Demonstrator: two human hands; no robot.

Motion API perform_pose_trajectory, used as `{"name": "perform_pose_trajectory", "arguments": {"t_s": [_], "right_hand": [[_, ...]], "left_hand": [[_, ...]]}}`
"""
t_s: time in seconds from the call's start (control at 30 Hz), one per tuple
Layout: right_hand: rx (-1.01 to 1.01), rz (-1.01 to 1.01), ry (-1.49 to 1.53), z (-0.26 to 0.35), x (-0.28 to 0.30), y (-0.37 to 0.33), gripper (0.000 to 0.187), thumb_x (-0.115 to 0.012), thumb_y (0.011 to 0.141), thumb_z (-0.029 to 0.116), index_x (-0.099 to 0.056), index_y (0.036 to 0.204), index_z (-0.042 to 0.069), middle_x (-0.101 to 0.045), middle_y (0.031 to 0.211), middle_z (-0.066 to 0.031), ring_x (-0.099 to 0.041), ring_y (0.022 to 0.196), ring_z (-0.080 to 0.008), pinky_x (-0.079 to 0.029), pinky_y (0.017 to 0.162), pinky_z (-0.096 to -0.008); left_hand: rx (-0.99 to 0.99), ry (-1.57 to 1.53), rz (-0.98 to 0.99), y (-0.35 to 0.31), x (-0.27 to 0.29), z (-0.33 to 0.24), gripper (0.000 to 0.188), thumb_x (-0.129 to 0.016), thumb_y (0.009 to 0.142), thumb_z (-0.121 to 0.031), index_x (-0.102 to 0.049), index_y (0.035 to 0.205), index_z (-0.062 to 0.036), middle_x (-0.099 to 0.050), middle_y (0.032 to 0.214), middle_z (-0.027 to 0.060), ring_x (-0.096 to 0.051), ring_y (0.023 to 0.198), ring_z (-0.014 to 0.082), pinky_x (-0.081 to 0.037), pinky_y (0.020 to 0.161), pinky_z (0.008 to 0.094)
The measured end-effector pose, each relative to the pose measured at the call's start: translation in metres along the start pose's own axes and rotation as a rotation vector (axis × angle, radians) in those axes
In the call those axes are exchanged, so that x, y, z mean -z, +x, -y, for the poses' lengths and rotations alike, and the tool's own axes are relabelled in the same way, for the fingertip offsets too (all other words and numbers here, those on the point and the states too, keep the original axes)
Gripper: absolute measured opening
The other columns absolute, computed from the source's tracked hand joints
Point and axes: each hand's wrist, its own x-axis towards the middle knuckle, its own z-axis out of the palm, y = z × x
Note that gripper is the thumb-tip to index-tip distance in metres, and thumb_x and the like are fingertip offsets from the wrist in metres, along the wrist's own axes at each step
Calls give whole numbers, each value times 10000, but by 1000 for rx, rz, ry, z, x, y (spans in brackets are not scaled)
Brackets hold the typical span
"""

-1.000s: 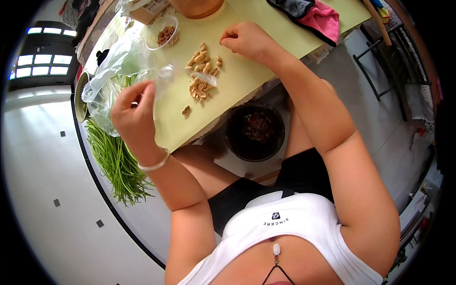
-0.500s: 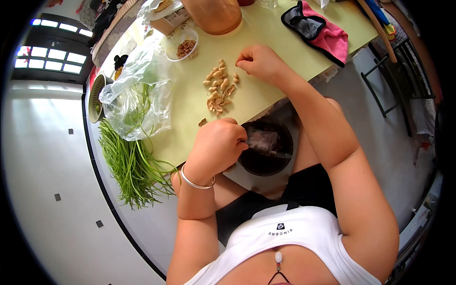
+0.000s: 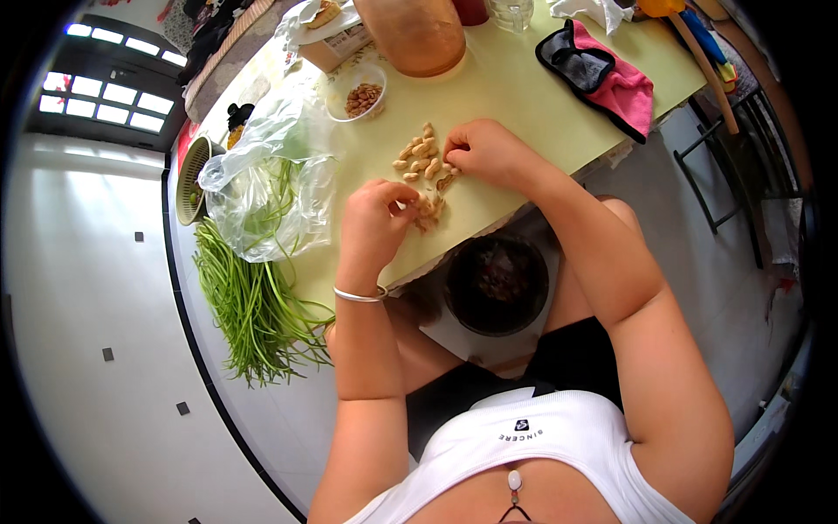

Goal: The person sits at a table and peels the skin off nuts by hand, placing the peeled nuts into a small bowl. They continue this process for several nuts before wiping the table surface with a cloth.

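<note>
Unshelled peanuts (image 3: 420, 151) lie in a small heap on the yellow-green tabletop, with broken peanut shells (image 3: 430, 210) at its near side. My left hand (image 3: 374, 223), a silver bangle on its wrist, is curled at the left edge of those shells. Its thumb and forefinger come together there; whatever is between them cannot be made out. On the heap's right side, the fingertips of my right hand (image 3: 489, 154) are pinched on a peanut (image 3: 456, 171), partly covered by them. Shelled peanuts (image 3: 360, 99) sit in a clear plastic bowl (image 3: 381, 80) beyond the heap.
Under the table edge, between my knees, stands a dark round bin (image 3: 496, 323). A clear plastic bag (image 3: 262, 210) and long green stems (image 3: 253, 306) lie at left, beside a green basket (image 3: 188, 179). A large amber container (image 3: 415, 39) and a pink-grey cloth (image 3: 611, 83) are farther back.
My left hand has moved up and away from above the bin's left edge to the shells. My right hand has come down onto the right side of the peanut heap. The view has shifted slightly.
</note>
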Motion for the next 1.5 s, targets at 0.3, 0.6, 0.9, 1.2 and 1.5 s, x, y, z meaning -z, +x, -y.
{"name": "perform_pose_trajectory", "arguments": {"t_s": [0.3, 0.6, 0.9, 1.2, 1.5], "right_hand": [[-65, 39, 297, 9, 6, 3, 167, -566, 874, 131, -662, 916, 2, -557, 656, -9, -470, 558, -66, -358, 489, -232], [-118, 153, 693, 9, -10, 1, 125, -641, 867, 110, -648, 950, 18, -579, 723, 13, -472, 577, -42, -331, 481, -178], [-40, 119, 847, 23, -36, -6, 123, -674, 842, 128, -652, 884, 14, -609, 725, -3, -528, 625, -49, -393, 530, -196], [-52, 80, 877, 22, -41, -4, 117, -677, 840, 122, -670, 846, 5, -615, 718, -5, -528, 619, -54, -394, 532, -199], [-47, 45, 800, 19, -47, -7, 92, -675, 855, 103, -679, 877, 14, -616, 713, 12, -537, 603, -43, -382, 512, -182]], "left_hand": [[-69, 1, -302, 12, -2, 12, 153, -707, 707, 9, -698, 858, -17, -648, 823, 106, -607, 669, 170, -482, 633, 297], [160, -484, -217, 17, -12, 15, 140, -725, 764, -12, -660, 887, 3, -675, 815, 79, -596, 648, 129, -473, 607, 254], [149, -789, -149, 9, 6, -3, 198, -705, 794, 17, -654, 985, 28, -696, 851, 111, -621, 690, 123, -486, 610, 226], [99, -735, -296, 8, -4, -1, 237, -674, 748, 126, -679, 978, 70, -704, 853, 117, -666, 772, 145, -542, 709, 240], [26, -560, -383, 9, -15, 5, 192, -722, 728, 97, -698, 913, 53, -701, 844, 108, -675, 758, 142, -557, 694, 241]]}}
